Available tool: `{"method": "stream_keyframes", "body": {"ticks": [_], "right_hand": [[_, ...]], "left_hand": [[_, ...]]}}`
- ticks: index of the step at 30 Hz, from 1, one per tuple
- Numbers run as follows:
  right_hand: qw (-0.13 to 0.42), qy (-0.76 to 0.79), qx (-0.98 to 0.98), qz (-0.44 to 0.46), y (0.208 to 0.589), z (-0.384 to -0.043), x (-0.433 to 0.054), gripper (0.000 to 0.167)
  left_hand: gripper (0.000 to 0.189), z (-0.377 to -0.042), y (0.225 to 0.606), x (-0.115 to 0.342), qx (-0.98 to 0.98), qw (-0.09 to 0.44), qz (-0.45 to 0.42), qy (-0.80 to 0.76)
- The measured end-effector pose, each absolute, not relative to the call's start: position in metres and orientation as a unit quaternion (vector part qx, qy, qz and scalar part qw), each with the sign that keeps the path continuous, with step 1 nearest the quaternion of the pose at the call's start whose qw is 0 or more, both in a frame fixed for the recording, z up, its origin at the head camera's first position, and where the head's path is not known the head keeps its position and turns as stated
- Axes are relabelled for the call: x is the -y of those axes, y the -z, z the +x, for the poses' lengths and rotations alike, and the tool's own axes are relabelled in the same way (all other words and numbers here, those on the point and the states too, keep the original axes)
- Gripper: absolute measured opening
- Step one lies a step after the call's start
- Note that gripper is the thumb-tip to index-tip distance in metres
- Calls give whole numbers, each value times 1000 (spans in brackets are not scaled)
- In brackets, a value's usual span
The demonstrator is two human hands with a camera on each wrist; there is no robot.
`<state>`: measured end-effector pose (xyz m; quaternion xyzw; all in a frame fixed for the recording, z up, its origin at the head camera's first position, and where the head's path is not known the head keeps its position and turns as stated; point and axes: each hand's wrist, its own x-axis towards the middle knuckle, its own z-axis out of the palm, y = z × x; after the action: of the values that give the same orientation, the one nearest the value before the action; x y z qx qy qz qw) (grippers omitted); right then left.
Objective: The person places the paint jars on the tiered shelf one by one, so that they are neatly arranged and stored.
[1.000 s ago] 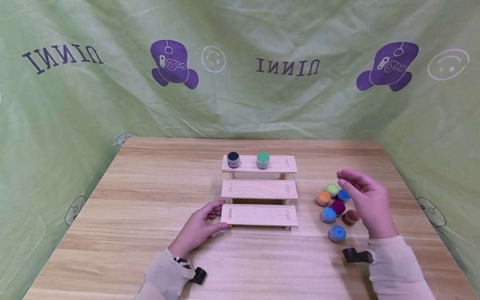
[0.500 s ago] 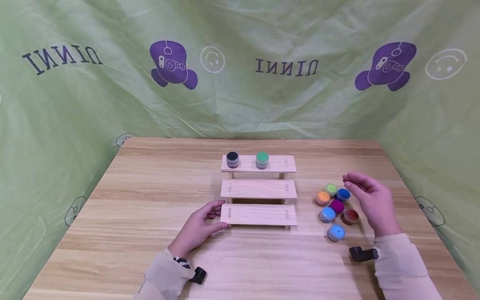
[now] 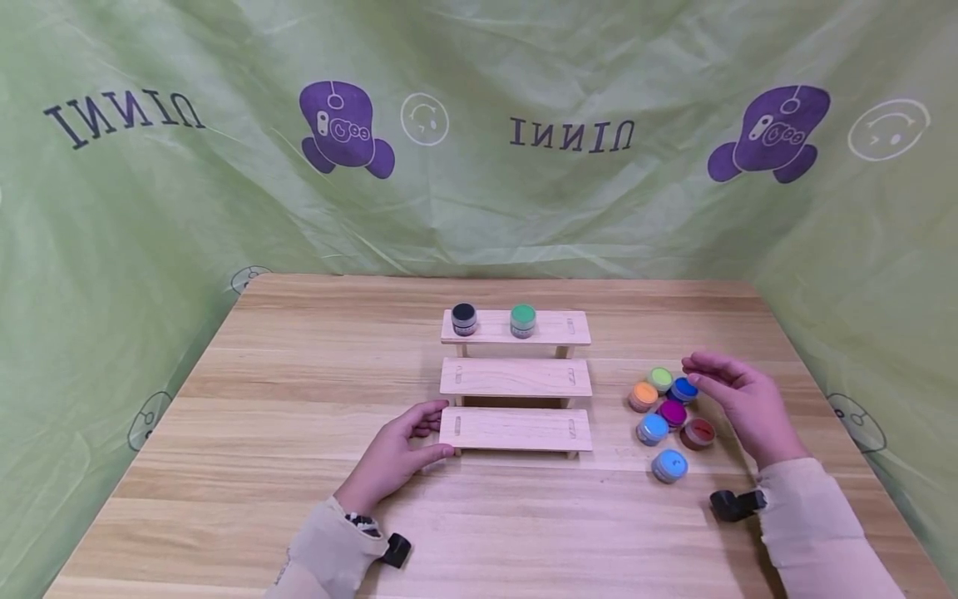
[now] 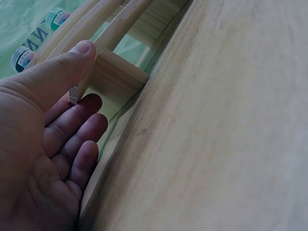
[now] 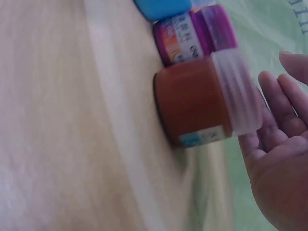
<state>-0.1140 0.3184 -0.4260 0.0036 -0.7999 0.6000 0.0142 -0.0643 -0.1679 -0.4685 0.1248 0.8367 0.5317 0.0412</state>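
Left hand (image 3: pixel 392 456): and here the left end of the bottom tier of a three-tier wooden stand (image 3: pixel 516 428) is gripped, thumb at the front, fingers curled behind.
Top tier: a black jar (image 3: pixel 464 319) is stood at the left, a green jar (image 3: pixel 523 321) near the middle (both upright).
Jar cluster: on the table (image 3: pixel 299 374), right of the stand, are grouped an orange jar (image 3: pixel 644 397), a light blue jar (image 3: pixel 653 429), a lime jar (image 3: pixel 660 380), a second light blue jar (image 3: pixel 669 466) set nearest the front, a magenta jar (image 3: pixel 671 413), a dark blue jar (image 3: pixel 683 390) and a brown jar (image 3: pixel 698 433).
Right hand (image 3: pixel 744 408): held half spread, fingers loosely bent, nothing grasped, thumb tip poised by the dark blue jar (whether it is touched cannot be told).
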Motion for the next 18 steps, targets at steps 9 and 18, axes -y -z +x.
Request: {"method": "stream_keyframes", "body": {"ticks": [9,18], "right_hand": [[-28,-611,791,28,439,-119,-326,46],[-73,-588,805,35,444,-122,-332,54]], "left_hand": [[64,-65,470,167,-835,45,118,-535],[64,-65,469,167,-832,49,120,-539]]}}
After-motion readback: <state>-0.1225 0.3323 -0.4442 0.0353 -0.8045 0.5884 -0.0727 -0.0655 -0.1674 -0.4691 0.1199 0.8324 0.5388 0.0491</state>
